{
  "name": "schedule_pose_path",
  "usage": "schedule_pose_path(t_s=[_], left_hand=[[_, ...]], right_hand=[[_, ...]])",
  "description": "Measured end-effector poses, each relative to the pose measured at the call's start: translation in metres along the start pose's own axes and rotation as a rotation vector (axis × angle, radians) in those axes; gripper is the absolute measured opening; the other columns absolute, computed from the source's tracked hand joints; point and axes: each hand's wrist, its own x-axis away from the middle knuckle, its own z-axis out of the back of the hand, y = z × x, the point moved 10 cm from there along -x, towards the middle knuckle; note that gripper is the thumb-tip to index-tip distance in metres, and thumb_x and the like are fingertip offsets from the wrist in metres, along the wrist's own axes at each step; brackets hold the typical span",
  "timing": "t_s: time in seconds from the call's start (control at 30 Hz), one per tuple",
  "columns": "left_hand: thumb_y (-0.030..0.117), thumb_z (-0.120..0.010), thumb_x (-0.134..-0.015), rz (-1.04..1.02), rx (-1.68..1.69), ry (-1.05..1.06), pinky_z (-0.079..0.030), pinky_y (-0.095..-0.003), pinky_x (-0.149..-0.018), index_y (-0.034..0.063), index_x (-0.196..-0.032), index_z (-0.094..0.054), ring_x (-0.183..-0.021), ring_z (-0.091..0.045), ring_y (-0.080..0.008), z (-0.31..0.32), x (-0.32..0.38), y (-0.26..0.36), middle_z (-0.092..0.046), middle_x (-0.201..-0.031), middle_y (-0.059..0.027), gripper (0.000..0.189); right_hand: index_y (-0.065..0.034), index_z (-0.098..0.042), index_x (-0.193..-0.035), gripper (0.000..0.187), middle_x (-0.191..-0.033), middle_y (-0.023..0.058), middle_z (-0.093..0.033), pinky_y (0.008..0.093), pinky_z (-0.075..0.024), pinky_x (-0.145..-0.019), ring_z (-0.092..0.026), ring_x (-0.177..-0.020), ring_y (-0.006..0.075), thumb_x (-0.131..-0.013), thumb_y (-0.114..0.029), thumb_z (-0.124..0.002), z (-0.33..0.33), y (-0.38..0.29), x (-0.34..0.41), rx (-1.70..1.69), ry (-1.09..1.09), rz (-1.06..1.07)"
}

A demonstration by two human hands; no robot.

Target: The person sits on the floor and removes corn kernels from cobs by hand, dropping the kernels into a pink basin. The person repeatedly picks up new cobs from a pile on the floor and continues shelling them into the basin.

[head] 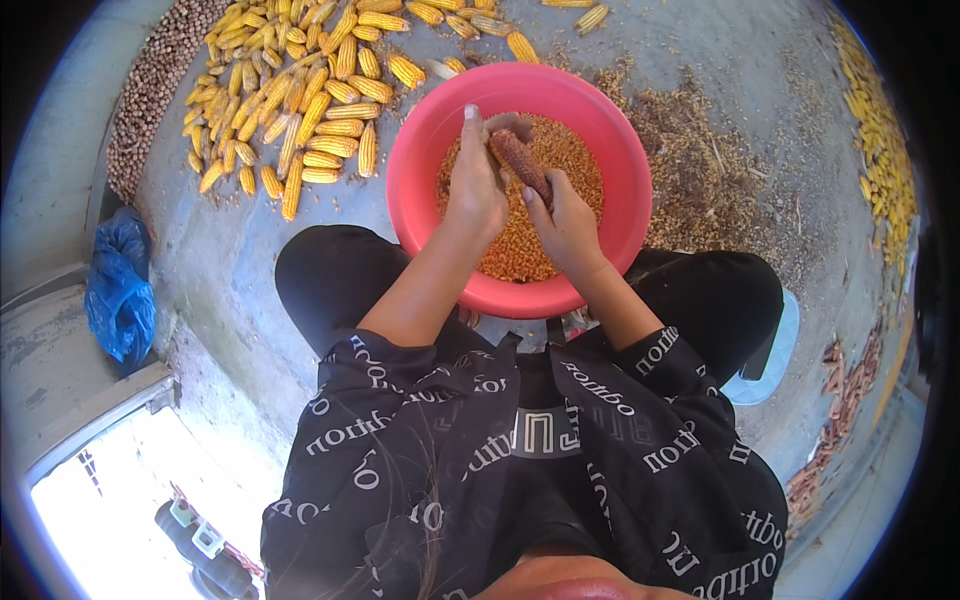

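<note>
A bare, reddish-brown corn cob is in my right hand, gripped near its lower end over a red plastic basin. Beside the cob's upper end is my left hand, its thumb side up and its palm turned towards the cob; some of its fingers curve behind the cob and are partly hidden. Whether the left palm holds something else cannot be seen. Loose orange corn kernels fill the bottom of the basin, which stands between my bent legs.
Yellow corn ears lie piled on the concrete floor at the upper left. Chaff and loose kernels spread right of the basin. More corn lines the far right, with reddish cobs below. A blue plastic bag lies at left.
</note>
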Motion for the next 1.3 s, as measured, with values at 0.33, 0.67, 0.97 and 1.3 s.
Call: schedule_pose_path(t_s=[0.33, 0.67, 0.97, 1.3], left_hand=[[0.044, -0.042, -0.1, 0.089, 0.141, 0.085, -0.039, -0.0309, -0.051, 0.0112, -0.074, -0.042, -0.053, -0.042, -0.017, 0.004, 0.011, -0.002, -0.041, -0.06, -0.0033, 0.041], [0.035, -0.038, -0.102, 0.066, 0.047, -0.186, -0.037, -0.0277, -0.048, 0.0104, -0.075, -0.039, -0.05, -0.041, -0.015, -0.016, 0.003, -0.002, -0.039, -0.059, -0.0027, 0.036], [0.035, -0.056, -0.094, 0.263, 0.186, -0.048, -0.049, -0.0332, -0.073, 0.0055, -0.092, -0.058, -0.077, -0.059, -0.0204, 0.013, -0.007, -0.03, -0.059, -0.081, -0.007, 0.03], [0.021, -0.062, -0.089, -0.326, -0.595, 0.02, -0.042, -0.0355, -0.096, -0.0023, -0.117, -0.056, -0.107, -0.057, -0.0243, 0.015, -0.014, 0.015, -0.061, -0.112, -0.0147, 0.038]], right_hand=[[0.0, -0.051, -0.089, 0.027, -0.066, 0.0208, -0.055, 0.0447, -0.0427, -0.057, -0.057, -0.063, 0.038, -0.099, -0.025, -0.048, -0.037, -0.004, 0.011, -0.284, -0.192, -0.04], [-0.0109, -0.045, -0.081, 0.049, -0.055, -0.0007, -0.036, 0.0231, -0.0245, -0.04, -0.029, -0.04, 0.009, -0.101, -0.052, -0.027, -0.07, -0.014, 0.049, -1.244, -0.69, -0.678], [-0.0084, -0.048, -0.089, 0.044, -0.062, 0.0016, -0.041, 0.0251, -0.0295, -0.045, -0.033, -0.044, 0.0111, -0.1, -0.047, -0.031, -0.063, -0.023, 0.044, -1.564, -0.851, -0.801], [0.001, -0.055, -0.112, 0.036, -0.081, 0.012, -0.063, 0.0365, -0.0495, -0.069, -0.063, -0.075, 0.023, -0.091, -0.027, -0.055, -0.05, 0.089, 0.026, -0.12, -0.531, -0.633]])
